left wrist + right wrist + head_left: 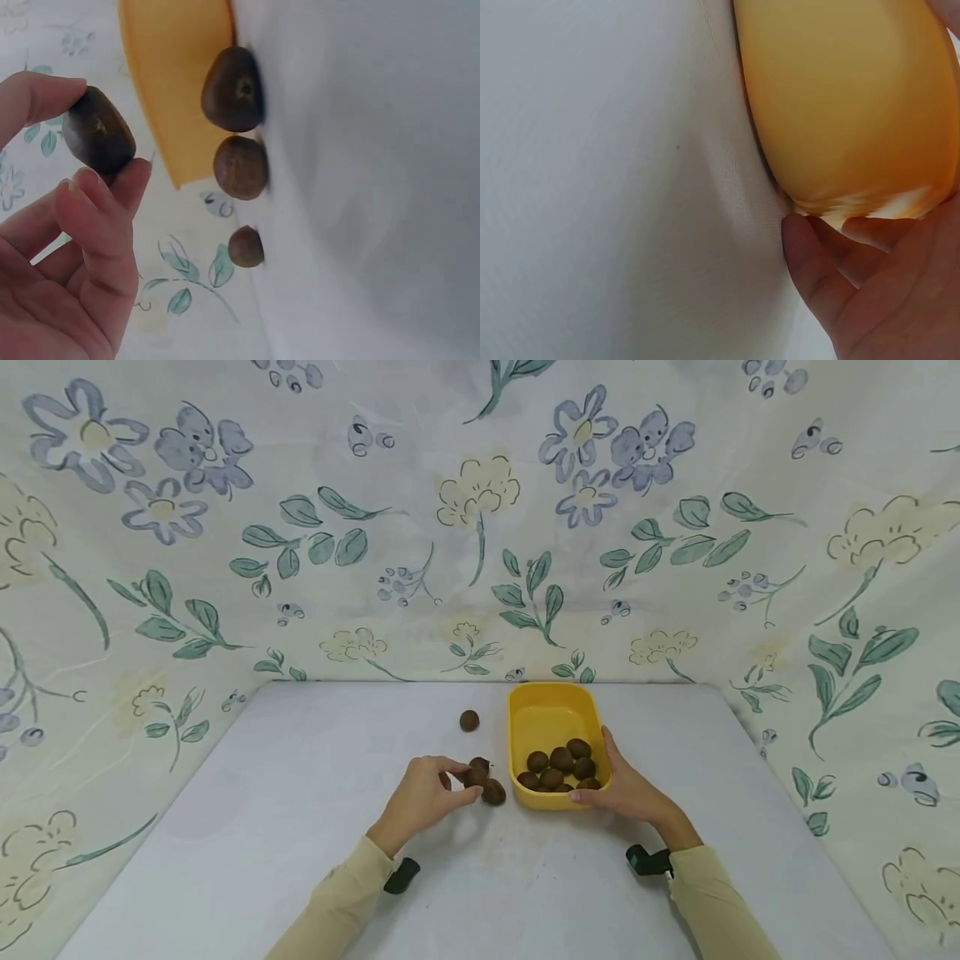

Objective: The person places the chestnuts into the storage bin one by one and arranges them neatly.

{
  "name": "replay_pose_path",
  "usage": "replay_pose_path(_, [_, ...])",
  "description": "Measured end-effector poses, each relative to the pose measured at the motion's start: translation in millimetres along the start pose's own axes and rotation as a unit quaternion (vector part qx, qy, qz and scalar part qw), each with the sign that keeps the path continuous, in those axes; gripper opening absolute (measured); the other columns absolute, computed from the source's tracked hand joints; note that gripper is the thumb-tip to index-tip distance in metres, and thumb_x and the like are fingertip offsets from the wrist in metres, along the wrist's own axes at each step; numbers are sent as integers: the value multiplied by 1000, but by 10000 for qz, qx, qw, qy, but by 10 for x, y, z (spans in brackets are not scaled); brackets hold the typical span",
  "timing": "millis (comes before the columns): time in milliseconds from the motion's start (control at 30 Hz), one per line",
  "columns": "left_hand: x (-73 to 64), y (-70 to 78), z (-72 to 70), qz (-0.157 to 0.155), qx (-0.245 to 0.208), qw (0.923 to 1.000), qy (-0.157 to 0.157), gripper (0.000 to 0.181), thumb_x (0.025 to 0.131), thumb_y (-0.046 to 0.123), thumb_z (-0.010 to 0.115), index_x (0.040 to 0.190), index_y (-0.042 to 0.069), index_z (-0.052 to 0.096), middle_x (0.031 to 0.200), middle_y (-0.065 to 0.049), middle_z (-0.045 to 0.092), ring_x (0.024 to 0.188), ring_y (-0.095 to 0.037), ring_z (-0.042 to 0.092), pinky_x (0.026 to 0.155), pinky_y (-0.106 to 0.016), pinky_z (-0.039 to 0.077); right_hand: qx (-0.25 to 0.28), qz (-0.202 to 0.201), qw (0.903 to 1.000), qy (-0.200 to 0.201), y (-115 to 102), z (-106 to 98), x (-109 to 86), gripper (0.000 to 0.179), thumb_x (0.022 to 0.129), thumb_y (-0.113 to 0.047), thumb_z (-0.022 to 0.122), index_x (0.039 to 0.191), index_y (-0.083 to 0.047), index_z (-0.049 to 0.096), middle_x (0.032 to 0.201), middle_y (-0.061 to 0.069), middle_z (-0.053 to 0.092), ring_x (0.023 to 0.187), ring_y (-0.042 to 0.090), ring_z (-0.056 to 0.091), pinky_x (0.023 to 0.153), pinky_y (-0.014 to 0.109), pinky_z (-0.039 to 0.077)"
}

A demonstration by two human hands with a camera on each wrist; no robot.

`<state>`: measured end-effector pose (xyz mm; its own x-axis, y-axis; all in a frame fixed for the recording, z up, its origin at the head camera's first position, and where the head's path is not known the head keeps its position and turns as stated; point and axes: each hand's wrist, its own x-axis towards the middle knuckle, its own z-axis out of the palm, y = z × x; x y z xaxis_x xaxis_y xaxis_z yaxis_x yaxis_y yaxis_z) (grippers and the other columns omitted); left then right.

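Note:
My left hand (423, 793) pinches a chestnut (99, 131) between thumb and fingertips, held above the table in the left wrist view. Just beyond those fingertips lies a glossy brown chestnut (493, 792), with another chestnut (480, 765) close behind it, partly covered by the held one. Farther back sits a lone chestnut (469, 721). To the right stands a yellow plastic tub (543, 718), with several chestnuts (561, 760) gathered at its near end. My right hand (630, 789) grips the tub at its near right corner, thumb over the front rim and fingers along the side wall.
The white tabletop (300, 760) extends around the tub and loose chestnuts. A floral cloth (420, 527) hangs behind it and along both sides. Each wrist wears a small dark camera, the left camera (402, 876) and the right camera (647, 860).

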<state>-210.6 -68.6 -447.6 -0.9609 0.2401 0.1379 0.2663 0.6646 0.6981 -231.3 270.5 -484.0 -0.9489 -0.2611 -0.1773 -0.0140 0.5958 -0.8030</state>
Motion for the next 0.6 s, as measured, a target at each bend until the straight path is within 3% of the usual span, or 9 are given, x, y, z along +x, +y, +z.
replay_pose_path(233, [190,57,11,114,-494,9983,286,34,83,27,86,110,7,80,99,-5,77,77,-14,57,60,-23,43,140,17,9999,-17,14,3,3,137,80,-53,82,164,-15,-19,175,18,-5,161,44,5,124,68,15])
replay_pose_path(400, [331,62,50,61,-740,9964,413,39,85,31,85,116,9,79,104,-8,77,85,-16,60,66,-25,47,94,51,9999,-2,28,4,11,137,80,-55,82,164,-15,-19,175,18,-5,161,44,6,124,68,16])
replay_pose_path(600, [483,90,113,105,-840,9952,490,41,84,33,86,116,9,79,98,-11,74,83,-17,59,60,-23,44,9,83,10000,19,17,-1,10,138,80,-56,82,164,-16,-19,175,18,-4,161,44,7,124,69,17])
